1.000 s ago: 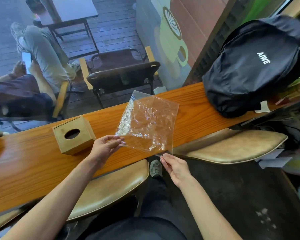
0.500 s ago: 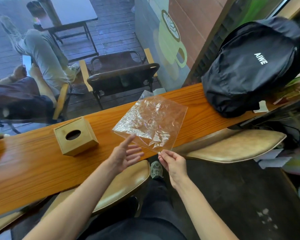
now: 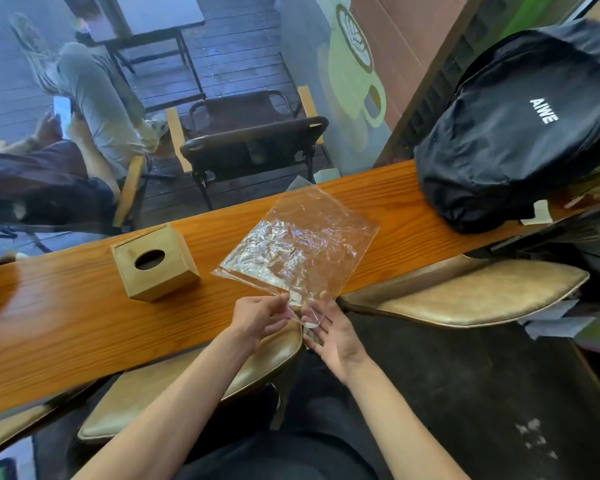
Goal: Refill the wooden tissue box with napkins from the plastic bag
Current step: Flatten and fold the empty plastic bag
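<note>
Left hand (image 3: 257,315) back on the clear plastic bag (image 3: 300,244) now, fingertips pinching the crinkled near corner at lower centre of frame, after letting go and hovering loose half a second ago. Right hand (image 3: 333,332) no longer pinching alone: palm up, fingers mostly straight under that same corner, film draped over them. Bag lowered flatter over the wooden counter (image 3: 66,323), looking empty, no napkins visible inside. Wooden tissue box (image 3: 155,261) sitting untouched left of centre, oval slot up, well apart from both hands. Probably finding the bag's opening, or done emptying it. Black backpack (image 3: 520,129) parked upper right.
</note>
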